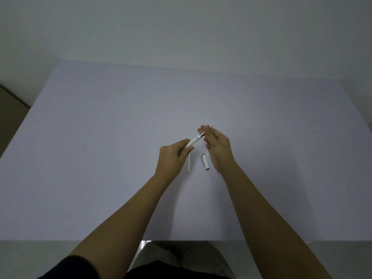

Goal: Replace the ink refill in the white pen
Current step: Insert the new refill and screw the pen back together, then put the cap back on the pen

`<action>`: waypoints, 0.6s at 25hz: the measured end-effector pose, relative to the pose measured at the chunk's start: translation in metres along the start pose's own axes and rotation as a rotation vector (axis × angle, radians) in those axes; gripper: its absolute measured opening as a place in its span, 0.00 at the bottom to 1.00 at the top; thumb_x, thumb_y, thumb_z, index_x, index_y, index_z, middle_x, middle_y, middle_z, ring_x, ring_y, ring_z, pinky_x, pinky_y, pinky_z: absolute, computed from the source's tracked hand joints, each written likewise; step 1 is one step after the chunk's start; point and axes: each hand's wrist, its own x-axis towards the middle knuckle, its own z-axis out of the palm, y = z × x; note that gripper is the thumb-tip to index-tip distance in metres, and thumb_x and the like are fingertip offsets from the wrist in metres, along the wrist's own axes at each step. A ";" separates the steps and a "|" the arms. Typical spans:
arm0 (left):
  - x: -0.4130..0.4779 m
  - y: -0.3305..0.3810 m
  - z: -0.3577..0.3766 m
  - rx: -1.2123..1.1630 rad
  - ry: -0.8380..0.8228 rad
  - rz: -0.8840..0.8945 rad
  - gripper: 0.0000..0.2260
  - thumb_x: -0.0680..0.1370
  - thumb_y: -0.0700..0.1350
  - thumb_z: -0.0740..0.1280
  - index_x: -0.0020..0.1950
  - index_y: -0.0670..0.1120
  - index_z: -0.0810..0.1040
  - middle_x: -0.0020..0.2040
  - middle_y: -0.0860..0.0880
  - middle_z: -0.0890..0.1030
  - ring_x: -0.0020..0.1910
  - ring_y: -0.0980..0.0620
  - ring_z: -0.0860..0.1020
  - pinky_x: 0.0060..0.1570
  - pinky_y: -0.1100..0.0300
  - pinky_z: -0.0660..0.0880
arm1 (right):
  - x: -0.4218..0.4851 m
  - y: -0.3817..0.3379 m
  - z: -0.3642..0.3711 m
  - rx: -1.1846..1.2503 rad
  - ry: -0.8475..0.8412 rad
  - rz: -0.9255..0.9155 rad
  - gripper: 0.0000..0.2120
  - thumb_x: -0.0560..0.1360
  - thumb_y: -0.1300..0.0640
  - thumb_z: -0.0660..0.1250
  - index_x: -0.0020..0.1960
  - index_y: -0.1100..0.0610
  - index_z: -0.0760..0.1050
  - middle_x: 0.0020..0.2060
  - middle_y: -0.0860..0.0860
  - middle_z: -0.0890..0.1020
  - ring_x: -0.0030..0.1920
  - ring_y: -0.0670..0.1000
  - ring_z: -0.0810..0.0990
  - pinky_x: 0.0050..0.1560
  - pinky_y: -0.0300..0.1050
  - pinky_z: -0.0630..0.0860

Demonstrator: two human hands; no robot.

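1. Nearest, one white pen cap and one thin white refill lie on the table between the hands.
2. Above, left hand grips the white pen barrel.
3. Farthest, right hand pinches its tip section.

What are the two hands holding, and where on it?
The left hand grips the white pen by its rear barrel; the right hand pinches its tip end.

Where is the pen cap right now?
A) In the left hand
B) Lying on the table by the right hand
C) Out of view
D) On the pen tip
B: the pen cap lies on the table just beside the right hand, while the left hand holds the white pen.
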 end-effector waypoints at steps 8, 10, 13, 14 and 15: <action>0.000 0.001 0.000 0.215 0.084 0.111 0.06 0.77 0.43 0.65 0.49 0.41 0.79 0.27 0.42 0.76 0.25 0.45 0.69 0.28 0.58 0.65 | 0.002 -0.004 0.007 0.049 0.047 0.013 0.06 0.77 0.57 0.64 0.45 0.50 0.79 0.43 0.45 0.83 0.44 0.43 0.76 0.46 0.34 0.72; -0.004 0.004 0.003 0.330 0.148 0.140 0.06 0.76 0.42 0.66 0.48 0.40 0.79 0.27 0.44 0.74 0.26 0.50 0.66 0.29 0.62 0.63 | 0.003 -0.005 0.013 0.062 0.084 0.021 0.06 0.77 0.58 0.64 0.44 0.51 0.79 0.41 0.46 0.83 0.42 0.43 0.76 0.41 0.30 0.74; -0.005 0.004 0.001 0.269 0.154 0.094 0.06 0.77 0.44 0.65 0.48 0.42 0.79 0.26 0.48 0.69 0.26 0.51 0.64 0.29 0.61 0.61 | 0.007 -0.003 0.010 0.021 0.007 0.028 0.07 0.77 0.51 0.63 0.48 0.50 0.79 0.46 0.46 0.83 0.44 0.42 0.77 0.43 0.30 0.74; -0.003 0.004 -0.001 0.227 0.142 0.069 0.06 0.77 0.44 0.65 0.49 0.43 0.78 0.27 0.49 0.68 0.25 0.51 0.64 0.28 0.60 0.62 | 0.008 0.002 0.007 0.020 -0.015 0.053 0.10 0.77 0.47 0.61 0.51 0.49 0.79 0.49 0.46 0.82 0.45 0.42 0.78 0.46 0.32 0.74; -0.001 0.003 -0.002 0.189 0.138 0.047 0.06 0.78 0.45 0.65 0.49 0.44 0.78 0.27 0.49 0.68 0.25 0.50 0.65 0.27 0.59 0.62 | 0.009 0.009 0.003 -0.026 0.009 0.087 0.14 0.78 0.45 0.59 0.53 0.51 0.78 0.50 0.48 0.81 0.45 0.44 0.79 0.48 0.34 0.75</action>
